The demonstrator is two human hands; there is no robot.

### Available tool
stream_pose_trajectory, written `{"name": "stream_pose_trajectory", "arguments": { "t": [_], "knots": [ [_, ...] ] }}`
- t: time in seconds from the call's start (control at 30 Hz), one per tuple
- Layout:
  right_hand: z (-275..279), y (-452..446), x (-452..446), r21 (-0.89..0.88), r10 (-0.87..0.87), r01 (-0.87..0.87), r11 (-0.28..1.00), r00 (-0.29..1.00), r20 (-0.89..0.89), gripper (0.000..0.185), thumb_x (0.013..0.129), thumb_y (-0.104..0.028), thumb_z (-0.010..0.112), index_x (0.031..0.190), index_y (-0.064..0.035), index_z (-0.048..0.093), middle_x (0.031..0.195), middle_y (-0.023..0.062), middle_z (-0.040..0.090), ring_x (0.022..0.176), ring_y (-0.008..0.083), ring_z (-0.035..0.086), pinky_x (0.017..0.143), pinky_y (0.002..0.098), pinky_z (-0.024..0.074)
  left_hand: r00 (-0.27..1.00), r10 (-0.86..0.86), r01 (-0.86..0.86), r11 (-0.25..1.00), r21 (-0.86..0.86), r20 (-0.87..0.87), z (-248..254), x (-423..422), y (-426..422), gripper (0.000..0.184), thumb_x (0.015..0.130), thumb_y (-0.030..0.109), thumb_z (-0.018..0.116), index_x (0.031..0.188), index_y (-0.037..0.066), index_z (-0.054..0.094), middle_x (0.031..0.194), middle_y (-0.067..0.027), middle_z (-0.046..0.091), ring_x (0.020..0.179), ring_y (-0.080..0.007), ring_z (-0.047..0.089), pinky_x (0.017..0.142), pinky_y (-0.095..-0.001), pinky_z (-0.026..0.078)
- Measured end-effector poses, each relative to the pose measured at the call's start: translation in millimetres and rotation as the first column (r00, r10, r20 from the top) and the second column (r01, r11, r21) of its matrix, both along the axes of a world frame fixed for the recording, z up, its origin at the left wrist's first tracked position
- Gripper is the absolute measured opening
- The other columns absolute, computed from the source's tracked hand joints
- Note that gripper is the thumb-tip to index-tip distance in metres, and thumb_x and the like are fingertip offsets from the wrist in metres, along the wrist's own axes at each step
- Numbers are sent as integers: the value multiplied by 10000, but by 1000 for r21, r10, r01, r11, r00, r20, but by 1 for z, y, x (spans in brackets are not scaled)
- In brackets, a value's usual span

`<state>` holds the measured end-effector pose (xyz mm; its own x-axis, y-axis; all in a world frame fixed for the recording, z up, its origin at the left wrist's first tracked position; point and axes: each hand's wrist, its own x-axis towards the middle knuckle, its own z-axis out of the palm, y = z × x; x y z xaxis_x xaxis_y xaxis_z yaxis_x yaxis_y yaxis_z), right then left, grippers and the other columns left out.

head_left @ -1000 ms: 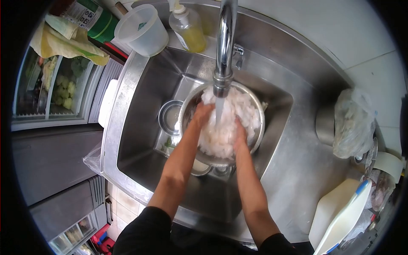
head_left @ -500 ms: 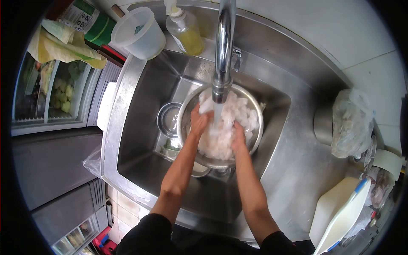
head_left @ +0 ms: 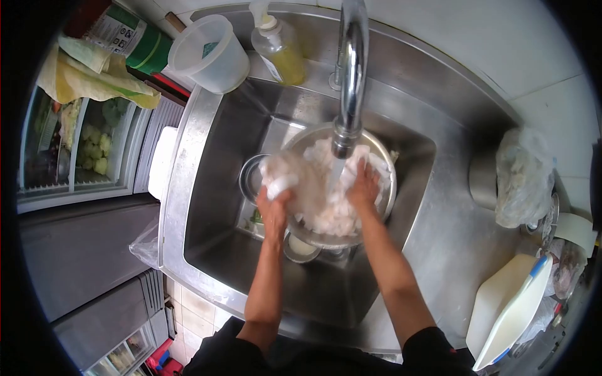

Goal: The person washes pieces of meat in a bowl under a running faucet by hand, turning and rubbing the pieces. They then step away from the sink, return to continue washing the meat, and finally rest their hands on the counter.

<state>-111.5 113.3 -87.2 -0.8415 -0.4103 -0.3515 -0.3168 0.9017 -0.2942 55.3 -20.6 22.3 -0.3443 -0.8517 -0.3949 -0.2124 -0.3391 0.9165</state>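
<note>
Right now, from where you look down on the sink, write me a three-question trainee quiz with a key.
1. What does the left hand hold?
A) a knife
B) a clump of pale pieces
C) an empty cup

2. True or false: water runs from the faucet into the metal bowl.

3. Fill in the blank: the pump bottle beside the translucent tub holds ____ liquid.

Key: 1 B; 2 True; 3 yellow

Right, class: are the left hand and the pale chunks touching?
Touching. The head view shows the left hand cupping a clump of pale chunks, fingers against them.
</note>
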Motion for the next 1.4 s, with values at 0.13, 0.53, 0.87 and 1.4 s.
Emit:
{"name": "stream_pose_trajectory", "arguments": {
  "t": [0.13,0.53,0.87,1.4],
  "knots": [
    [-16,-13,1,76,17,-15,997,1000,-20,897,745,-148,732,1500,-163,248,1439,97,422,1315,380,366,968,625,363,999,-36,35,989,144,4,-13,10,19,458,678,83,639,1122,-32,627,970,-107,680,858,-223,640,783,-314,501],
    [18,-3,5,72,-162,155,985,983,90,977,691,-137,807,1477,-264,243,1409,220,301,1226,466,408,968,572,438,970,166,-71,893,444,-179,-92,-8,28,491,687,74,607,1171,0,569,1035,-118,600,888,-262,614,804,-371,532],
    [-25,13,-19,-54,-304,325,944,923,237,821,660,-158,794,1360,-145,365,1249,265,547,1106,414,595,947,466,493,985,135,-80,910,407,-109,-109,-31,18,492,688,119,657,1148,-44,594,1020,-134,639,855,-268,637,751,-364,545],
    [-7,-51,45,-524,-433,668,528,743,510,624,742,-312,795,1207,42,574,981,197,691,919,304,658,864,375,506,913,-147,244,945,-220,381,-54,-54,57,512,921,301,540,1256,-86,544,1288,-367,490,1193,-424,507,1017,-432,382]
  ]
}}
